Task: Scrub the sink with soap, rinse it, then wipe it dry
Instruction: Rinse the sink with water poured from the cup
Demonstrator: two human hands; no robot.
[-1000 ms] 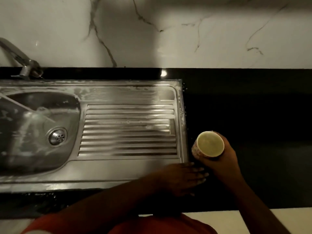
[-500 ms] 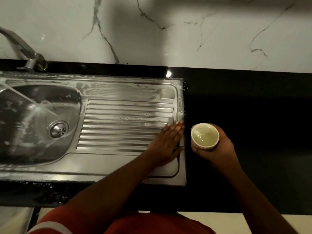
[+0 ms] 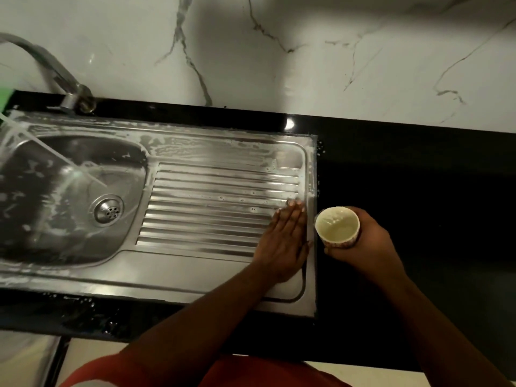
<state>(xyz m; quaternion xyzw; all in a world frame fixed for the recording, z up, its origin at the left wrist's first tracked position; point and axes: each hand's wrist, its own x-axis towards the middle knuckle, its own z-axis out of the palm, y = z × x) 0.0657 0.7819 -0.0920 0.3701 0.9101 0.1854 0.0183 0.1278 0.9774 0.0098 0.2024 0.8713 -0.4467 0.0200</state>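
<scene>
The steel sink [image 3: 173, 275] has a basin with a drain [image 3: 108, 211] on the left and a ribbed drainboard [image 3: 212, 208] on the right, streaked with white soap foam. My left hand [image 3: 284, 241] lies flat, fingers straight, on the right end of the drainboard. My right hand [image 3: 368, 247] grips a small paper cup [image 3: 337, 226] holding pale liquid, upright over the black counter just right of the sink's edge.
A tap [image 3: 55, 76] stands at the back left, and a thin stream of water runs into the basin. Black counter [image 3: 418, 191] stretches to the right, below a white marble wall [image 3: 307, 51]. A green object [image 3: 6, 99] shows at the far left edge.
My left hand has slid from the sink's front right corner up along the drainboard's right end. The cup in my right hand has stayed beside the sink edge.
</scene>
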